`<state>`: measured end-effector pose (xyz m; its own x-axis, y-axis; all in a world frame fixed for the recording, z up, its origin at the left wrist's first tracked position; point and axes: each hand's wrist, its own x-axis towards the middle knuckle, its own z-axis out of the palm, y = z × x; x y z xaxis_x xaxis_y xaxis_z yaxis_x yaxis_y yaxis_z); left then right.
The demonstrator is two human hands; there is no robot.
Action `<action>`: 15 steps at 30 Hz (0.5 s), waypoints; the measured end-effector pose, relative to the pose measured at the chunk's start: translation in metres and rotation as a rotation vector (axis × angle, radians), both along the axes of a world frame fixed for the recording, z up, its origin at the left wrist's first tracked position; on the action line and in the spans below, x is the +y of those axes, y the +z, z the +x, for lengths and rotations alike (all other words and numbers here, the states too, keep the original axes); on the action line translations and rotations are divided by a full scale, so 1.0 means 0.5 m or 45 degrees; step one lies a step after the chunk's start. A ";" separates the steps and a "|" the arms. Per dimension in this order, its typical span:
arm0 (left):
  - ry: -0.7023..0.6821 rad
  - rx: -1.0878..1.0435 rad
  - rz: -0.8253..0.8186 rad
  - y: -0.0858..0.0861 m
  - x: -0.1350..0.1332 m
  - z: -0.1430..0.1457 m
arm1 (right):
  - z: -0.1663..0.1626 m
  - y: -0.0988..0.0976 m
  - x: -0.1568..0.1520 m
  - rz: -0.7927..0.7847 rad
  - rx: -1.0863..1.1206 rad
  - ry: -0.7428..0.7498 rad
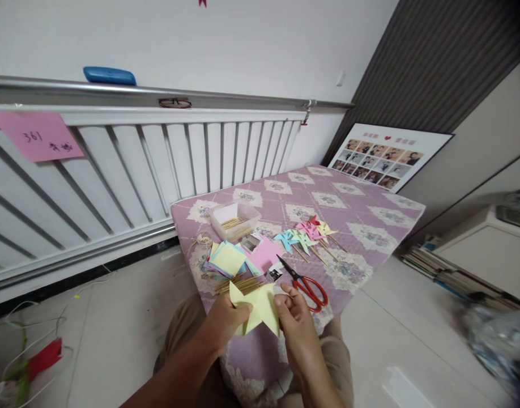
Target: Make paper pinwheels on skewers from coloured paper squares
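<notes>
Both my hands hold a folded pale yellow paper (260, 309) over the near edge of a low table covered by a purple quilted cloth (362, 212). My left hand (226, 320) pinches the paper's left side. My right hand (296, 323) grips its right side with curled fingers. Just beyond lie red-handled scissors (308, 283), a stack of coloured paper squares (230, 259), a bundle of wooden sticks (238, 283) and several finished paper pinwheels (305, 235).
A clear plastic box (235, 220) with sticks stands at the table's back left. A white radiator (136, 164) with a pink note (37, 135) lines the wall. A photo board (383, 156) leans at the back right. Stacked books (451, 275) lie on the floor at right.
</notes>
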<state>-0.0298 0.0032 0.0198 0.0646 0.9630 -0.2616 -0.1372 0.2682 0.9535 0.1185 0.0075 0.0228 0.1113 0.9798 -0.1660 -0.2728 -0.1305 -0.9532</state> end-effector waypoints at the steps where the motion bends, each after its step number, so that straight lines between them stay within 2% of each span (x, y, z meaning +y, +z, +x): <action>1: 0.001 -0.002 0.004 0.002 -0.001 0.001 | -0.001 0.001 0.003 -0.069 0.092 0.021; 3: 0.004 0.009 0.015 0.006 -0.002 0.002 | -0.005 0.002 0.006 -0.165 0.256 0.065; 7: 0.010 0.010 0.040 0.008 -0.002 0.003 | -0.013 0.001 0.010 -0.219 0.437 0.059; 12: 0.018 0.060 0.049 -0.002 -0.001 0.003 | -0.013 -0.008 0.007 -0.189 0.399 0.039; 15: 0.018 0.046 0.030 -0.002 0.000 0.006 | -0.010 -0.017 0.001 -0.112 0.262 -0.011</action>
